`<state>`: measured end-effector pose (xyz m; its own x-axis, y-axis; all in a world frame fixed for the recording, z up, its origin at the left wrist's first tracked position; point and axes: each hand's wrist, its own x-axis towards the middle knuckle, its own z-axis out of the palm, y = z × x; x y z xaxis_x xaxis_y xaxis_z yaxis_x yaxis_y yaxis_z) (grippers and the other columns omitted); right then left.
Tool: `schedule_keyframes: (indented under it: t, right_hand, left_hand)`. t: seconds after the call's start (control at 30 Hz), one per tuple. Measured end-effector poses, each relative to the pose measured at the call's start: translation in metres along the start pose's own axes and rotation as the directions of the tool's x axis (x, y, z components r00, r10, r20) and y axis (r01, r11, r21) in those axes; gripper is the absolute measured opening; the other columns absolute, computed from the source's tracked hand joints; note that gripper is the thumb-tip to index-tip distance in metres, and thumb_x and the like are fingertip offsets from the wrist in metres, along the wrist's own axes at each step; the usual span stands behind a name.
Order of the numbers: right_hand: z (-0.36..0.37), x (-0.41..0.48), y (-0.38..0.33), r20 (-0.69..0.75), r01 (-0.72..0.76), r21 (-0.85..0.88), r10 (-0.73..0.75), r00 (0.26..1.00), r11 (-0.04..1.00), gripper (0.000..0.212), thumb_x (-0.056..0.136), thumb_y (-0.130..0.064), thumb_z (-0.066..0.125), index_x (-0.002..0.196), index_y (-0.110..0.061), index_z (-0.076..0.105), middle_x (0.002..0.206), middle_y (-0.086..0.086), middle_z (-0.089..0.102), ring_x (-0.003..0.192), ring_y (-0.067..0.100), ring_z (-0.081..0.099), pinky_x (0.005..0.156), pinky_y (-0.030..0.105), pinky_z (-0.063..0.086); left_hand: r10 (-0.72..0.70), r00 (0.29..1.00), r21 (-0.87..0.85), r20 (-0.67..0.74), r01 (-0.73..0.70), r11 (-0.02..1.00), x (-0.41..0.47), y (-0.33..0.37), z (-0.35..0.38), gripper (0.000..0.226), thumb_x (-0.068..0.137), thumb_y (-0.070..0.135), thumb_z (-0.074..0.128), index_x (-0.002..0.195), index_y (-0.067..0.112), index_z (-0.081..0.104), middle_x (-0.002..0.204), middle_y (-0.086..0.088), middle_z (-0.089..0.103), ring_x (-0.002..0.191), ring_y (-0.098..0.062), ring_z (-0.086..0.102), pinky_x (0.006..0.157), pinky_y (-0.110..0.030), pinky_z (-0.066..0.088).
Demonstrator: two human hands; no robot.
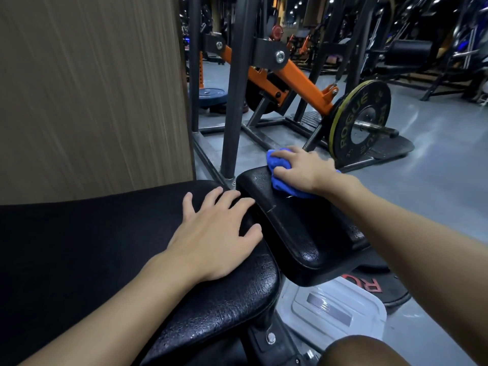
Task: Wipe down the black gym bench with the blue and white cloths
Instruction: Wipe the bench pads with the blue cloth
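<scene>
Our left grip (214,233) lies flat on the long black pad of the table (79,247), fingers spread, fingertips reaching the gap at its end. Our right grip (303,167) curls round the bunched blue cloth (284,186) and presses it onto the far corner of the smaller pad (290,228). A wood-grain panel (92,88) stands close behind the table on the left. To its right a dark frame with orange arms (298,75) and a weight plate (361,120) stand on grey floor (435,180). A clear plastic lid (332,307) lies below the pads' near edges, and open floor stretches away on the right
</scene>
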<state>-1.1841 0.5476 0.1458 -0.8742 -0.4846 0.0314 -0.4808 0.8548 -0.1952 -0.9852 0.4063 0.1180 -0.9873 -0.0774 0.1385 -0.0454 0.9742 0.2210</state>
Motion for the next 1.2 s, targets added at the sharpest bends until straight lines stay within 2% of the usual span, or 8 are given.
schedule_keyframes:
  t: [0.13, 0.27, 0.53, 0.6, 0.73, 0.93, 1.03, 1.2]
  right_hand:
    - [0.012, -0.018, -0.033, 0.0, 0.165, 0.032, -0.165, 0.986, 0.986, 0.066, 0.074, -0.06, 0.032, 0.139, -0.054, 0.038, 0.157, -0.015, 0.028, 0.142, 0.024, 0.027, 0.109, 0.061, 0.019]
    - [0.009, -0.027, -0.029, -0.005, 0.187, 0.098, -0.187, 0.982, 0.977, 0.069, 0.072, -0.056, 0.031, 0.141, -0.053, 0.04, 0.157, -0.016, 0.03, 0.144, 0.019, 0.027, 0.112, 0.058, 0.018]
    - [-0.009, -0.029, 0.042, -0.026, -0.046, 0.175, 0.051, 0.998, 0.984, 0.07, 0.072, -0.056, 0.035, 0.141, -0.048, 0.04, 0.157, -0.009, 0.032, 0.138, 0.027, 0.038, 0.111, 0.052, 0.031]
    - [-0.004, -0.037, 0.035, -0.037, -0.063, 0.083, 0.066, 0.997, 0.995, 0.06, 0.083, -0.054, 0.038, 0.143, -0.049, 0.036, 0.158, -0.01, 0.028, 0.138, 0.03, 0.035, 0.107, 0.056, 0.031]
    - [0.007, -0.069, -0.001, -0.067, 0.032, -0.024, -0.033, 0.997, 0.999, 0.057, 0.087, -0.058, 0.036, 0.144, -0.05, 0.032, 0.161, -0.012, 0.021, 0.144, 0.026, 0.024, 0.106, 0.062, 0.023]
    - [0.014, -0.113, -0.023, -0.115, 0.17, 0.02, -0.166, 0.979, 0.985, 0.07, 0.074, -0.06, 0.023, 0.141, -0.051, 0.037, 0.157, -0.018, 0.028, 0.144, 0.015, 0.026, 0.11, 0.052, 0.022]
    - [0.007, -0.105, 0.005, -0.12, 0.113, 0.05, -0.107, 0.987, 0.992, 0.074, 0.07, -0.06, 0.021, 0.141, -0.05, 0.039, 0.156, -0.018, 0.031, 0.142, 0.013, 0.029, 0.112, 0.05, 0.024]
    - [-0.007, -0.091, 0.047, -0.109, -0.147, 0.134, 0.162, 0.981, 0.98, 0.058, 0.082, -0.054, 0.034, 0.139, -0.048, 0.041, 0.155, -0.013, 0.033, 0.136, 0.025, 0.038, 0.105, 0.051, 0.035]
  left_hand:
    - [-0.053, 0.997, -0.032, -0.053, 0.052, 0.998, 0.0, 0.0, 0.0, 0.059, 0.091, 0.056, 0.031, 0.139, 0.022, 0.036, 0.152, 0.007, 0.026, 0.145, -0.01, 0.014, 0.118, -0.054, 0.004]
    - [-0.062, 0.997, -0.05, -0.056, 0.059, 0.997, -0.006, 0.0, -0.004, 0.05, 0.093, 0.051, 0.033, 0.131, 0.02, 0.041, 0.142, 0.008, 0.036, 0.139, -0.008, 0.023, 0.12, -0.049, 0.005]
    - [-0.047, 0.998, -0.05, -0.038, 0.045, 0.998, -0.003, 0.001, -0.005, 0.053, 0.094, 0.047, 0.032, 0.137, 0.018, 0.038, 0.144, 0.007, 0.035, 0.14, -0.009, 0.02, 0.119, -0.051, 0.003]
    - [-0.043, 0.999, -0.047, -0.032, 0.042, 0.998, -0.002, 0.001, -0.004, 0.055, 0.093, 0.047, 0.03, 0.14, 0.017, 0.036, 0.144, 0.006, 0.034, 0.14, -0.011, 0.02, 0.119, -0.052, 0.003]
    - [-0.05, 0.998, -0.067, -0.044, 0.047, 0.997, -0.001, 0.001, -0.003, 0.056, 0.091, 0.048, 0.032, 0.138, 0.016, 0.033, 0.144, 0.004, 0.036, 0.139, -0.012, 0.025, 0.118, -0.053, 0.006]
    - [-0.079, 0.995, -0.103, -0.06, 0.072, 0.992, -0.005, 0.0, -0.003, 0.038, 0.092, 0.046, 0.037, 0.119, 0.019, 0.038, 0.128, 0.005, 0.046, 0.129, -0.013, 0.037, 0.119, -0.05, 0.009]
    - [-0.062, 0.996, -0.106, -0.069, 0.055, 0.993, -0.007, -0.001, -0.003, 0.039, 0.093, 0.045, 0.036, 0.121, 0.019, 0.039, 0.128, 0.006, 0.046, 0.129, -0.011, 0.037, 0.119, -0.048, 0.009]
    - [-0.043, 0.996, -0.112, -0.081, 0.034, 0.993, -0.004, -0.002, -0.003, 0.04, 0.091, 0.045, 0.035, 0.122, 0.02, 0.039, 0.129, 0.007, 0.045, 0.13, -0.013, 0.036, 0.118, -0.051, 0.01]
